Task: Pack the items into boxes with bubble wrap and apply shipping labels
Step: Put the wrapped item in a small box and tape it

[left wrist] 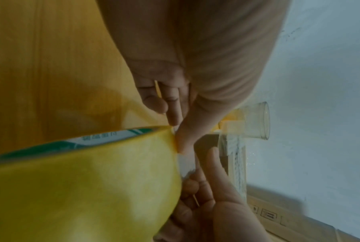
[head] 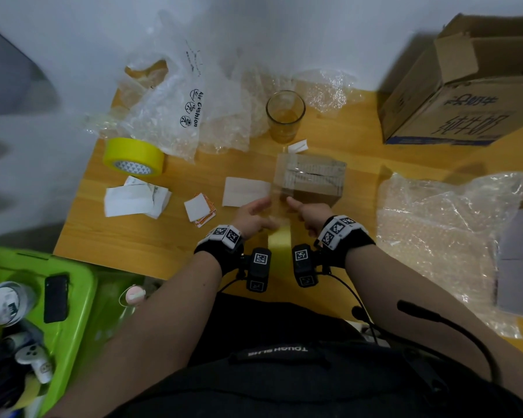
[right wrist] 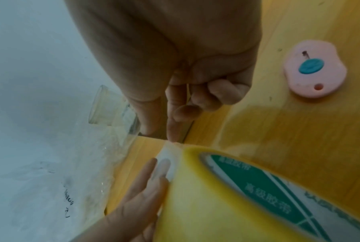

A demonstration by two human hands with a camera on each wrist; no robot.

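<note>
A small brown cardboard box (head: 310,182), taped shut, lay flat just before an upright clear drinking glass (head: 285,115). A white paper label (head: 244,190) lay flat, touching the box's left side.

At frame centre, the left hand (head: 252,218) and right hand (head: 309,215) hold a yellow tape roll (head: 279,243) between them, just below a small taped cardboard box (head: 310,179); a glass (head: 285,115) stands above it
</note>
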